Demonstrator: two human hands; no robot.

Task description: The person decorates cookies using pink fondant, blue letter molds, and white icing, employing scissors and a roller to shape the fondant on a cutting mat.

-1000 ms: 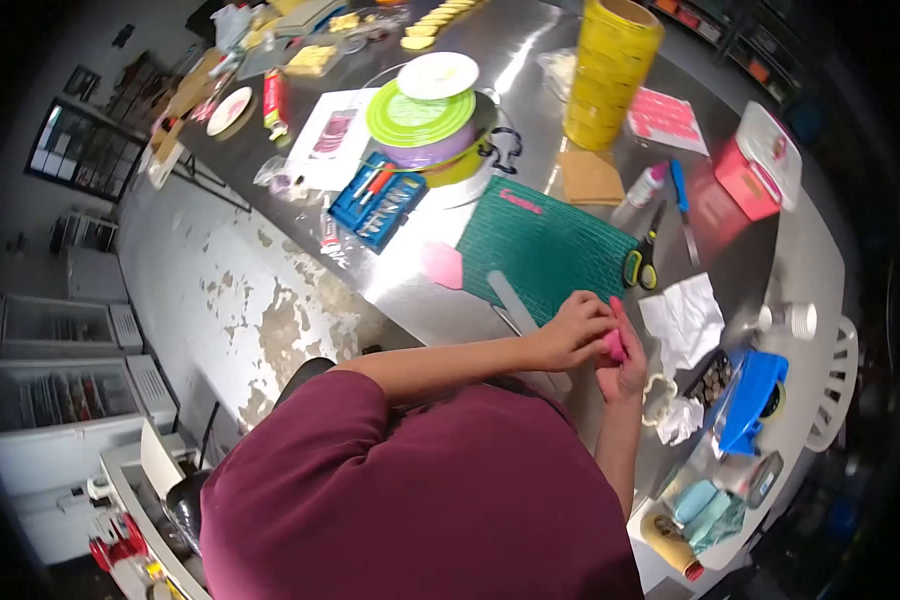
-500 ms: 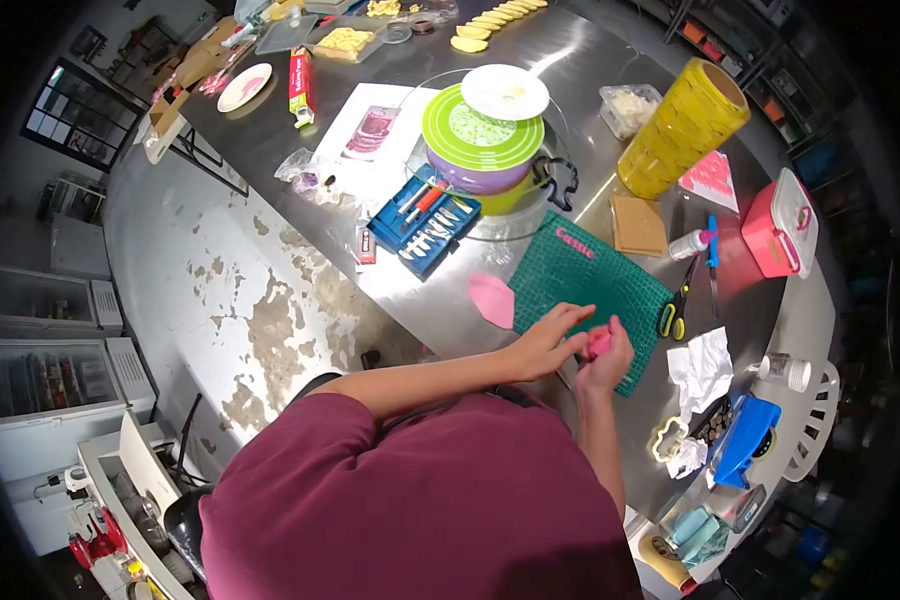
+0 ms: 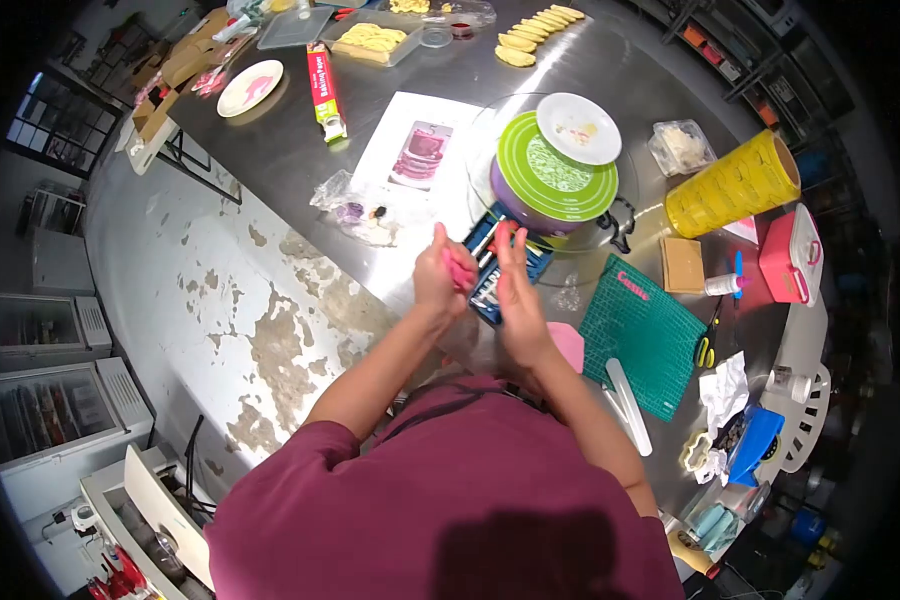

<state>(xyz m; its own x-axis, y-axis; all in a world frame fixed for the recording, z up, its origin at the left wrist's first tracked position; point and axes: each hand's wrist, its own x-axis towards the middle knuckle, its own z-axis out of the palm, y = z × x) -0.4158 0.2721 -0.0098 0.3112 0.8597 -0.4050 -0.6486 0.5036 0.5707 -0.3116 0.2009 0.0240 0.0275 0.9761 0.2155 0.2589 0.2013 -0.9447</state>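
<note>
My left hand (image 3: pixel 441 274) is closed around a lump of pink fondant (image 3: pixel 460 270), which shows between its fingers. Facing it, my right hand (image 3: pixel 517 295) has its fingers stretched out and holds nothing visible. Both hands are above the near side of a blue case (image 3: pixel 537 262) of small tools, and the right hand hides part of it. A flat piece of pink fondant (image 3: pixel 568 345) lies beside my right forearm. To its right is a green cutting mat (image 3: pixel 645 340) with pink letters (image 3: pixel 632 284) on its upper part.
Behind the case, a green disc (image 3: pixel 515 165) and white plate (image 3: pixel 577 128) top a purple pot-like base. A printed picture (image 3: pixel 420 155) lies to its left. White bars (image 3: pixel 628 405), scissors (image 3: pixel 708 345) and a yellow roll (image 3: pixel 735 185) are on the right.
Both hands have moved left, from over the cutting mat to the tool case. The pink lump was in my right hand and is now in my left. The view has shifted.
</note>
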